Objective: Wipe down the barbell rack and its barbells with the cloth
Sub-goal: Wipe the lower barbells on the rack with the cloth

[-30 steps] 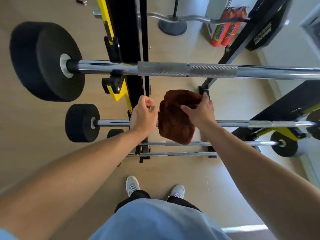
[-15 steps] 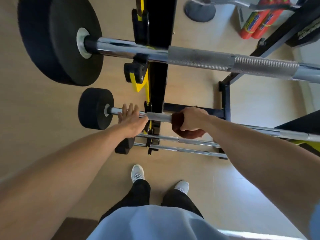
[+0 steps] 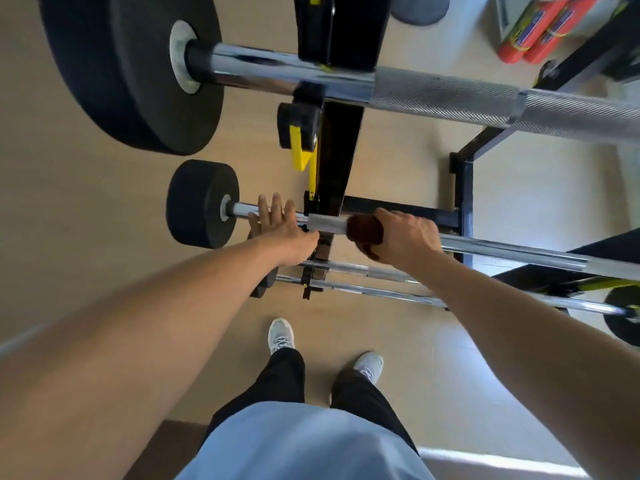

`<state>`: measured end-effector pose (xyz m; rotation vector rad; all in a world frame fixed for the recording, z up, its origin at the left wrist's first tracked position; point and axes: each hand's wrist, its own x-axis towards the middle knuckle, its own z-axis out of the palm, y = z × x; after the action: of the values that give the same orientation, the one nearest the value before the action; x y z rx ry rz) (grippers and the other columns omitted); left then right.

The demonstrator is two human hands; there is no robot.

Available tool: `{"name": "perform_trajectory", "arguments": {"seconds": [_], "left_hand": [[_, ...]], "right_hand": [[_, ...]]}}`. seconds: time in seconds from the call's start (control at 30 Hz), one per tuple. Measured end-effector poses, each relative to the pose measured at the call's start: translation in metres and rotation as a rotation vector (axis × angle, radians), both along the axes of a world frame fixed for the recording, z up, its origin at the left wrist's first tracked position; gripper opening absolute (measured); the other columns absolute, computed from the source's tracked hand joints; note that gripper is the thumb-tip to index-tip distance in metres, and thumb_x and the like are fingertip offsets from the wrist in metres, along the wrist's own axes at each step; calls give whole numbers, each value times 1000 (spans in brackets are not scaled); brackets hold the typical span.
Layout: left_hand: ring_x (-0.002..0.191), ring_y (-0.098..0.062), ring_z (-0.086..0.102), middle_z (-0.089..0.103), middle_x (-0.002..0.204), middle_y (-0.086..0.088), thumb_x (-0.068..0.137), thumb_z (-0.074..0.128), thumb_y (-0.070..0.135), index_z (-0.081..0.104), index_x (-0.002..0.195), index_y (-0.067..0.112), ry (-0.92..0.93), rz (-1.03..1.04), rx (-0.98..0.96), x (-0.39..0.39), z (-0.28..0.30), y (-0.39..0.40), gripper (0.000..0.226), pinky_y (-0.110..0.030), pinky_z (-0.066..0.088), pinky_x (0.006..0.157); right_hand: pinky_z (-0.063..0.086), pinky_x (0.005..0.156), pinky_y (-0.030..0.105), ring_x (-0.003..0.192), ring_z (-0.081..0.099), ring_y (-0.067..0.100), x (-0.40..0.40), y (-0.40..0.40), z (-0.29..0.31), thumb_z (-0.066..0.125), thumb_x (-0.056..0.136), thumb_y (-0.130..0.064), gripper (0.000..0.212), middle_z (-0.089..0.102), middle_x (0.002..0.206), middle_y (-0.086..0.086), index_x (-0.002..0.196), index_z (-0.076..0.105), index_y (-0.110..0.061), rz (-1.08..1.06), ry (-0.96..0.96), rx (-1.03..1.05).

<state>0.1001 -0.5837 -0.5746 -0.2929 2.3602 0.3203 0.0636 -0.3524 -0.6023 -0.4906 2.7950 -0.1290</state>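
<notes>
A black and yellow barbell rack [image 3: 334,174] holds several chrome barbells one below another. The top barbell [image 3: 450,95] is thick, with a large black plate at its left end. On the second barbell [image 3: 512,252] my right hand [image 3: 405,237] is closed around a brown cloth [image 3: 363,230] wrapped over the shaft. My left hand [image 3: 277,226] rests flat on the same bar, fingers spread, near its small black plate [image 3: 201,204]. Two thinner bars [image 3: 363,271] lie lower down.
The floor is tan. My white shoes [image 3: 281,336] stand just in front of the rack. Red cylinders [image 3: 533,32] lean at the top right. A black rack frame [image 3: 462,188] and another black plate [image 3: 623,317] sit to the right.
The cloth, held spread out between both hands a second ago, is now wrapped on the second bar under my right hand. My left hand let go and lies flat on the bar.
</notes>
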Motion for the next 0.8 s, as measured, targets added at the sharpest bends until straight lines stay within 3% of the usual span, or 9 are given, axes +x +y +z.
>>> {"name": "perform_trajectory", "arguments": {"seconds": [0.13,0.23,0.43,0.5,0.6,0.7,0.8], "left_hand": [[137,-37,-46,-46,154,-10,66,41,98,-31,152,19,-22,-50,-4,4,-6,-1,137,-59,-21,114],[128,-39,-53,-55,146,-13,49,59,97,-40,146,17,-71,-114,-14,3,-7,-4,160,-61,-24,110],[131,-41,-51,-54,146,-14,52,74,85,-39,147,14,-101,-139,-95,2,-6,-4,164,-62,-20,115],[132,-41,-50,-53,147,-15,53,74,85,-39,147,15,-131,-137,-98,2,0,-2,163,-62,-19,116],[132,-43,-49,-53,146,-16,55,74,84,-38,148,14,-180,-136,-100,0,3,1,161,-63,-19,115],[131,-45,-49,-54,145,-17,57,74,83,-36,149,14,-152,-126,-121,0,2,4,158,-63,-20,112],[130,-47,-49,-53,146,-18,56,75,82,-32,152,14,-131,-117,-111,-2,0,6,158,-65,-19,111]], "right_hand": [[40,70,30,76,56,14,1,14,4,73,85,-51,39,65,91,-10,115,54,-35,-84,-47,49],[39,73,31,83,60,14,1,-24,3,73,86,-48,37,64,93,-10,117,56,-34,-69,-38,-2],[46,77,36,88,68,22,10,-91,-10,69,89,-43,34,68,93,-3,118,58,-29,6,145,-44],[48,73,36,87,69,23,9,-71,-7,69,89,-48,42,68,95,-4,124,56,-31,57,134,-31],[41,65,31,76,62,17,4,-25,-1,65,88,-56,38,62,87,-11,116,54,-33,52,55,-5],[45,69,30,74,55,12,2,14,5,70,86,-57,41,68,92,-11,115,56,-32,4,27,32],[51,75,33,78,59,13,1,18,9,73,85,-52,41,70,94,-9,116,58,-31,-64,-16,77]]}}
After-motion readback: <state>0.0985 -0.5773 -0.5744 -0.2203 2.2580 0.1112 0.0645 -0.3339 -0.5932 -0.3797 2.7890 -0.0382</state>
